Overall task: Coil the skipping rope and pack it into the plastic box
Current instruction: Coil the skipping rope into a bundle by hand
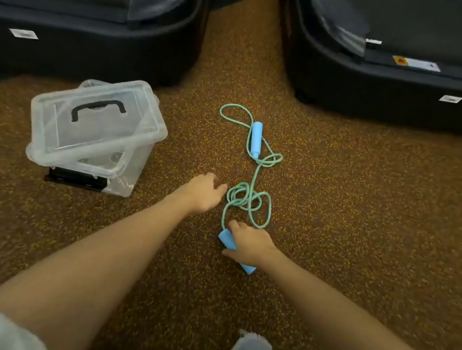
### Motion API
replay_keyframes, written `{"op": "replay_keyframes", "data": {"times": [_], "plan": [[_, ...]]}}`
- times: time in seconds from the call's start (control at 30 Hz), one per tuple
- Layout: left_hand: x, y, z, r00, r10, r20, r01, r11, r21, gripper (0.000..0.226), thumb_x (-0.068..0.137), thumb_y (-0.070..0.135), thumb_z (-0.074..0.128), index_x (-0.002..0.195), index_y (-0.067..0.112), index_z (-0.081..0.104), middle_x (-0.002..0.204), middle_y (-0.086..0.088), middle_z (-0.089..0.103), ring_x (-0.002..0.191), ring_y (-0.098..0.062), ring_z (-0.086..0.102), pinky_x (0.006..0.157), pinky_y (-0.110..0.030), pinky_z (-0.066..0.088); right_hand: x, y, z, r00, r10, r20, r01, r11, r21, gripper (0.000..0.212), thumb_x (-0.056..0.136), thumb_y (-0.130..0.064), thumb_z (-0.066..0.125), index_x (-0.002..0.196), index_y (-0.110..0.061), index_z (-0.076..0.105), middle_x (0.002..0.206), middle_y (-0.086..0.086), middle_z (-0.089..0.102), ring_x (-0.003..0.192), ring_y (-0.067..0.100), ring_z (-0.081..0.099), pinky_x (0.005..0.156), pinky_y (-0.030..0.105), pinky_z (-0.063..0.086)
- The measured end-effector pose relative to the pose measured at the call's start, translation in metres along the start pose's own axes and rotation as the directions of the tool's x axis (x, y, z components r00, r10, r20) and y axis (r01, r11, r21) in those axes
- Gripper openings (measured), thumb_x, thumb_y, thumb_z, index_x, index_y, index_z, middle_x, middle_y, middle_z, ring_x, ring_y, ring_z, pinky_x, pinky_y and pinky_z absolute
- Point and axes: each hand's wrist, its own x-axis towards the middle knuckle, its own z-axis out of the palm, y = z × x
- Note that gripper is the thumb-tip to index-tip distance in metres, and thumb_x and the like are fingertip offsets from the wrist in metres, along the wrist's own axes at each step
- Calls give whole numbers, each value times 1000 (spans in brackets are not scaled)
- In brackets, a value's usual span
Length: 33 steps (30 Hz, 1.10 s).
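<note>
Right hand (248,245) gripping near blue foam handle (227,239). Left hand (204,193) slack, empty, just beside green braided skipping rope (249,205) sprawled loose on brown carpet (369,212). I judge coiling unstarted. Clear plastic box (137,166) waits left, lid (96,120) askew.

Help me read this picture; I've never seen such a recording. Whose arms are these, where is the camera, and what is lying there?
There is no machine here: a person wears a camera on the head, looking down at their own bare arms. On the speckled floor lies a green rope, loosely tangled, with a blue handle at each end. The right hand grips the near handle; the far handle lies untouched further off. The left hand is open beside the tangle; whether it touches the rope I cannot tell. To the left stands a clear box, its lid lying crooked on top. Two dark bulky things stand behind.
</note>
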Motion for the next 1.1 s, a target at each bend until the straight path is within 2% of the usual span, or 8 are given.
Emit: {"op": "replay_keyframes", "data": {"times": [0.1, 0.3, 0.53, 0.67, 0.77, 0.93, 1.03, 1.1], "plan": [[-4, -5, -3, 999, -34, 39, 32, 999, 30, 61, 97, 42, 36, 143, 3, 29, 146, -19, 38, 132, -32, 38, 106, -38, 33, 2, 1, 4, 1000, 30, 9, -30, 999, 25, 45, 93, -27, 52, 129, -6, 35, 127, 16, 50, 111, 35, 54, 80, 42, 44], [-10, -4, -12, 992, -68, 109, 62, 996, 64, 59, 96, 41, 40, 140, 3, 34, 142, -19, 44, 128, -32, 43, 98, -33, 37, 0, -3, 7, 990, 112, 83, -119, 989, 85, 49, 89, -26, 56, 128, -4, 36, 129, 18, 50, 114, 37, 53, 84, 42, 45], [-17, 7, -24, 996, -49, 76, 35, 982, 186, 53, 97, 37, 39, 134, -1, 41, 138, -21, 47, 123, -32, 47, 95, -33, 39, -5, -17, -55, 982, 123, -145, -79, 957, 278, 38, 88, -27, 54, 115, -1, 51, 121, 19, 55, 109, 34, 55, 84, 37, 44], [-26, 25, -43, 993, -72, 90, 64, 994, 93, 50, 101, 32, 26, 127, -5, 47, 131, -26, 52, 117, -36, 53, 81, -36, 43, -11, -24, -101, 958, 127, -258, -57, 963, 264, 27, 88, -28, 53, 101, -4, 55, 108, 17, 55, 104, 34, 56, 77, 37, 44], [-29, 32, -57, 980, -183, 75, 189, 979, -82, 60, 100, 42, 20, 127, -4, 48, 114, -24, 61, 92, -33, 61, 71, -32, 45, -20, -25, -136, 923, 157, -353, -64, 963, 260, 29, 85, -29, 58, 102, -5, 57, 107, 14, 59, 100, 32, 59, 72, 34, 43], [-31, 43, -84, 910, -286, 301, 399, 801, -447, 79, 94, 59, 14, 119, -5, 52, 99, -20, 64, 101, -34, 62, 88, -38, 47, -39, -30, -196, 852, 113, -511, -44, 988, 145, 29, 82, -29, 62, 105, -12, 58, 109, 8, 60, 100, 28, 58, 76, 35, 44], [-35, 58, -108, 911, -207, 358, 407, 601, -688, 71, 96, 53, 21, 126, -6, 47, 122, -25, 58, 109, -35, 59, 91, -40, 47, -49, -36, -228, 802, 75, -592, -19, 995, 101, 29, 79, -30, 64, 101, -13, 58, 105, 7, 60, 96, 27, 58, 74, 35, 44], [-39, 67, -129, 916, -131, 380, 398, 426, -813, 66, 96, 48, 29, 128, -8, 44, 123, -26, 57, 108, -35, 59, 91, -40, 47, -57, -43, -248, 762, 45, -646, -4, 998, 65, 26, 79, -28, 64, 100, -14, 57, 103, 5, 60, 94, 25, 58, 71, 34, 42]]}}
